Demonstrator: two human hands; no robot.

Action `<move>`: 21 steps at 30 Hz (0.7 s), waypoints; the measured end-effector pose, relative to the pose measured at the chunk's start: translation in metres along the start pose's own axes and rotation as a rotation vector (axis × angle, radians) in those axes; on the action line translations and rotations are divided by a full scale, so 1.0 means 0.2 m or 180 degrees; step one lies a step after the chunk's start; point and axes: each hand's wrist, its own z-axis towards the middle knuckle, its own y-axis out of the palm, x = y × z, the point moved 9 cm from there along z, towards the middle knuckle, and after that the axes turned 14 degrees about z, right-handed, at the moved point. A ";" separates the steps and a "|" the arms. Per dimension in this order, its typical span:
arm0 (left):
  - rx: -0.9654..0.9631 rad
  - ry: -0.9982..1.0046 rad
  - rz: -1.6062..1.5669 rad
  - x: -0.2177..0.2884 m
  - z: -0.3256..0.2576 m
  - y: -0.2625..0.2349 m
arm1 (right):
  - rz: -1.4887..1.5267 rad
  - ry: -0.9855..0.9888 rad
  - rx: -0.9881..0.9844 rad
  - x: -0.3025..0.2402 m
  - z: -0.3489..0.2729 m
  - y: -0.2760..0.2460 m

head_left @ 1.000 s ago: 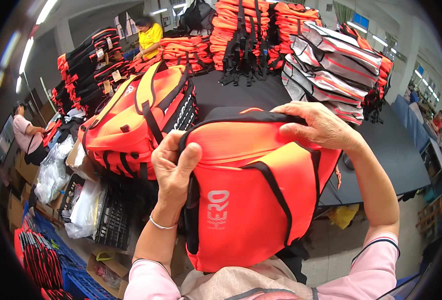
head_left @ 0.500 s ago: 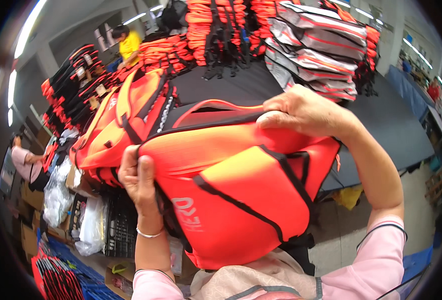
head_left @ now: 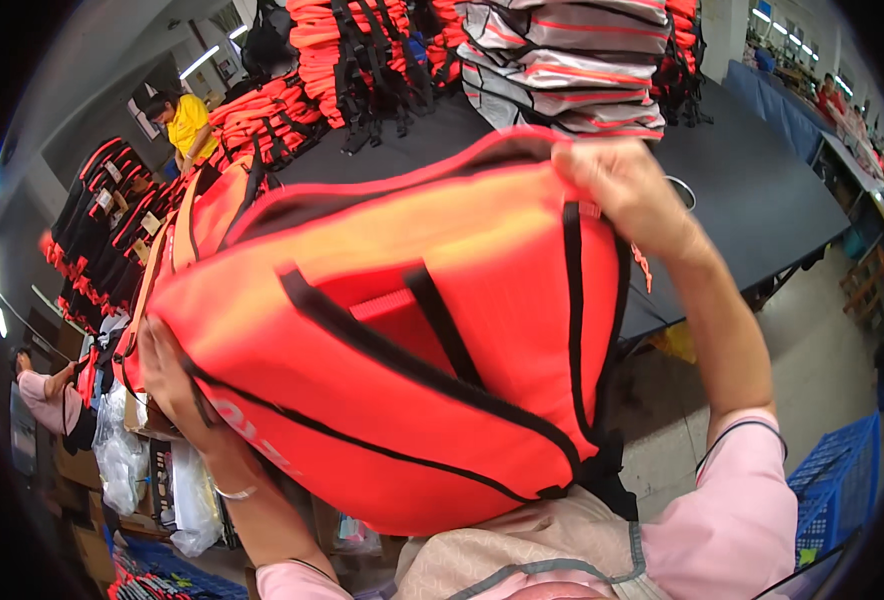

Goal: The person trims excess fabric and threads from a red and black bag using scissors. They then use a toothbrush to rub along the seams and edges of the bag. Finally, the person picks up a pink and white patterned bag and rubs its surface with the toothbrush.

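A large bright orange bag (head_left: 462, 270) with black webbing straps and a black-lined open mouth is tilted in front of my body. My right hand (head_left: 630, 190) is closed on its upper right corner beside the rim of the mouth. Against the bag's left end lies my left hand (head_left: 170, 378), gripping that edge, its fingers partly hidden and slightly blurred. A pale printed mark on the lower left of the bag is partly turned away. Behind its left end, another orange bag (head_left: 217, 215) rests on the dark table (head_left: 732, 190).
Stacks of orange bags (head_left: 347, 60) and grey-white bags (head_left: 562, 70) stand at the table's far side. A co-worker in yellow (head_left: 187, 125) is at far left, another in pink (head_left: 52, 390) nearer. Clear plastic wrap (head_left: 122, 450) hangs at left; a blue crate (head_left: 837, 480) sits lower right.
The bag has been turned and spread wider, showing more of its strapped side. My left hand has moved left and down along its end; my right hand has shifted to the upper right corner.
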 end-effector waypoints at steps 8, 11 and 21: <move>-0.1514 0.0981 0.1375 -0.30 0.29 1.04 | 0.0110 0.1632 0.0021 0.99 0.19 -0.29; -0.3117 -0.1777 0.0587 -0.64 -0.36 1.16 | 0.0090 0.1939 0.0116 1.39 -0.40 -0.28; -0.2583 -0.2309 -0.0697 -0.57 -0.99 0.63 | 0.0341 0.1530 0.0539 0.87 -0.88 0.10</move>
